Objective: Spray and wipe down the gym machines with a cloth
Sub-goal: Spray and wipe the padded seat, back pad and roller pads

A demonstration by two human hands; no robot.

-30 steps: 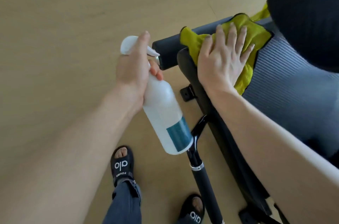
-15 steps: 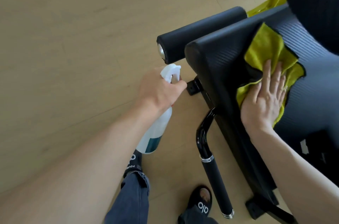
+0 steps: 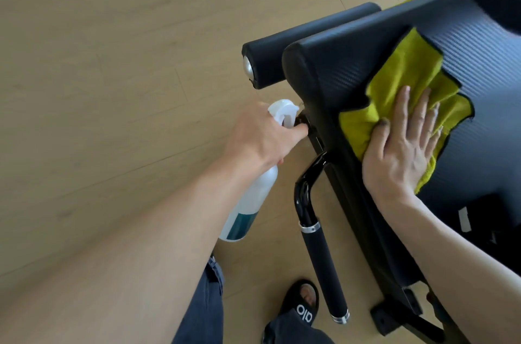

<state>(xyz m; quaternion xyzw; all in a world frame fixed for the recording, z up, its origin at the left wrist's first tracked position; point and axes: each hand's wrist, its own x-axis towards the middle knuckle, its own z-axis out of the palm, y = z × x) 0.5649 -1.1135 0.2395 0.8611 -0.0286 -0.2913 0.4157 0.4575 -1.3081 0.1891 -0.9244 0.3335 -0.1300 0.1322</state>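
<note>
Right hand: mine, fingers spread flat, pressing yellow microfibre cloth onto black ribbed bench pad, near its rounded end. Left hand: mine, wrapped round neck of white spray bottle, teal label low, nozzle towards pad edge. Beside pad: black foam roller, black grip handle. Below: black slide sandal, wood-look floor.

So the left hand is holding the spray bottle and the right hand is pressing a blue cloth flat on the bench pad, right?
Not quite: the cloth is yellow, not blue, as the head view shows. The left hand holds the spray bottle, and the right hand presses flat on the bench pad.
</note>
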